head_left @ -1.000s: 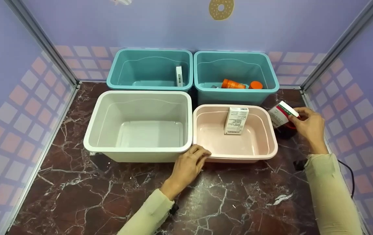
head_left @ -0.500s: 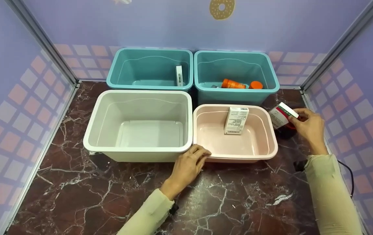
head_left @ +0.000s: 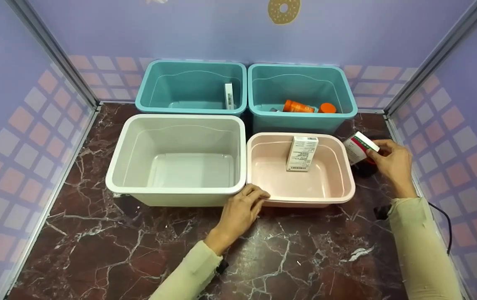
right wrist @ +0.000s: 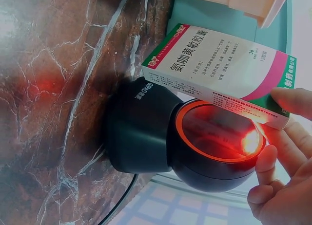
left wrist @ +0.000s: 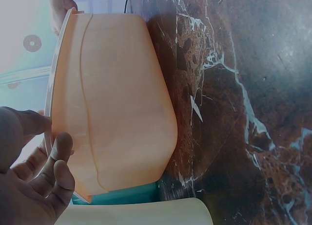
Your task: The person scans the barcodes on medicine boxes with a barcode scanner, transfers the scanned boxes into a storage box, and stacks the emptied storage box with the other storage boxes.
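Observation:
My right hand (head_left: 393,162) pinches one end of a white medicine box (right wrist: 219,71) with green and magenta bands. The box is tilted in front of a black barcode scanner (right wrist: 141,130), whose round window glows red; whether they touch I cannot tell. In the head view the box (head_left: 360,148) mostly covers the scanner (head_left: 365,168). My left hand (head_left: 238,210) grips the near left corner of the pink bin (left wrist: 117,98) by its rim, thumb and fingers on either side. Another white medicine box (head_left: 302,154) leans upright inside that bin.
A white bin (head_left: 176,191) stands left of the pink one. Behind them are two teal bins, the left one (head_left: 190,110) holding a slim white box (head_left: 229,96), the right one (head_left: 301,121) orange bottles (head_left: 299,107). A black cable (head_left: 447,221) runs along the right wall.
My right hand and the medicine box have shifted slightly left and down over the scanner, the box turning a little. The left hand stays on the pink bin's rim.

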Demonstrator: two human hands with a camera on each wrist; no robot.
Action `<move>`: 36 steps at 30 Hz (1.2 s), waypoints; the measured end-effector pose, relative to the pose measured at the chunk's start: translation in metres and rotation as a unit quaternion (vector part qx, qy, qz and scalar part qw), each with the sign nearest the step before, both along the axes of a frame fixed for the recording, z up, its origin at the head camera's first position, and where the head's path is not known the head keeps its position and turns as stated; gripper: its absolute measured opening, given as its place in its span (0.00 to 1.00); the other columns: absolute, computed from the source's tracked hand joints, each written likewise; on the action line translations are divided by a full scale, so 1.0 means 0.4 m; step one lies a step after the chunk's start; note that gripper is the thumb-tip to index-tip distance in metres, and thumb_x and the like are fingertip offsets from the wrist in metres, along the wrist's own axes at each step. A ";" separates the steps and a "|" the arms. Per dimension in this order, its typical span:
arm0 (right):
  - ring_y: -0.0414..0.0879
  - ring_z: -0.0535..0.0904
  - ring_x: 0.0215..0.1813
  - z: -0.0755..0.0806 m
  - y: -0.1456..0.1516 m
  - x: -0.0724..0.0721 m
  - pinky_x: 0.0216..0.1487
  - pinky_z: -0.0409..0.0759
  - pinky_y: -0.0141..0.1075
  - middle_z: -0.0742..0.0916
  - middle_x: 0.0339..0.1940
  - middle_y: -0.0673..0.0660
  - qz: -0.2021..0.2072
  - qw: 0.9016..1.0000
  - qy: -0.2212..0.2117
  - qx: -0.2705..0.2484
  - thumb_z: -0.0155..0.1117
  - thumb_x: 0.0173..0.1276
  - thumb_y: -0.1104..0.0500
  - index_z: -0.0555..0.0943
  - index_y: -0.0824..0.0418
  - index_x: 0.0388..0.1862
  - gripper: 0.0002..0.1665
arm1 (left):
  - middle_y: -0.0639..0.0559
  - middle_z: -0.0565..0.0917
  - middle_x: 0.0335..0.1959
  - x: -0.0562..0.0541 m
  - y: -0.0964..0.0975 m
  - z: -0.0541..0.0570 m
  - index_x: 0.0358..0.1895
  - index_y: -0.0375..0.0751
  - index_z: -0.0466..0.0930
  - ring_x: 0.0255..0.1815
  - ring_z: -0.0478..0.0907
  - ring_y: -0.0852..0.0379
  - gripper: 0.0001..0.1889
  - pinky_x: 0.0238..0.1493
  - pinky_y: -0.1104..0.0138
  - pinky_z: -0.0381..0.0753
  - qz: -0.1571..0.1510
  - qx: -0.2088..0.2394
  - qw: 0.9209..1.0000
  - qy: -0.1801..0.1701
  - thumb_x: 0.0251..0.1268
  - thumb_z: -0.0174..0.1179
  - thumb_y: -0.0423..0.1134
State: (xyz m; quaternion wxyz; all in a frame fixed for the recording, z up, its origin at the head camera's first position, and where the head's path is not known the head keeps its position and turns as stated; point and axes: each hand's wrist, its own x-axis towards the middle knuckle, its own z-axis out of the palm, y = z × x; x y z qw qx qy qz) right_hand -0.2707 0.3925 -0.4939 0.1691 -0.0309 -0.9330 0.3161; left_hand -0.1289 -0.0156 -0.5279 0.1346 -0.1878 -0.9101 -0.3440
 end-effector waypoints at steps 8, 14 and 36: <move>0.18 0.68 0.30 0.010 -0.002 0.008 0.43 0.68 0.29 0.90 0.45 0.64 -0.004 1.000 -0.010 -0.004 0.72 0.64 0.55 0.86 0.61 0.51 0.18 | 0.60 0.82 0.44 0.001 0.001 0.002 0.46 0.53 0.85 0.39 0.84 0.60 0.06 0.39 0.68 0.86 -0.001 0.001 1.000 -0.002 0.71 0.61 0.40; 0.21 0.69 0.35 0.025 0.002 0.011 0.46 0.68 0.31 0.90 0.47 0.63 -0.015 1.000 -0.013 0.002 0.72 0.64 0.53 0.86 0.59 0.51 0.18 | 0.59 0.82 0.45 0.001 0.001 0.003 0.46 0.53 0.85 0.39 0.85 0.59 0.07 0.40 0.68 0.86 -0.002 -0.001 1.000 -0.005 0.70 0.61 0.40; 0.23 0.70 0.37 0.067 0.000 0.024 0.47 0.65 0.24 0.89 0.48 0.66 -0.016 1.000 -0.012 -0.018 0.72 0.64 0.55 0.85 0.61 0.52 0.19 | 0.59 0.82 0.45 0.000 0.000 0.004 0.46 0.53 0.85 0.39 0.84 0.59 0.06 0.39 0.67 0.86 0.000 -0.008 1.000 -0.009 0.72 0.60 0.40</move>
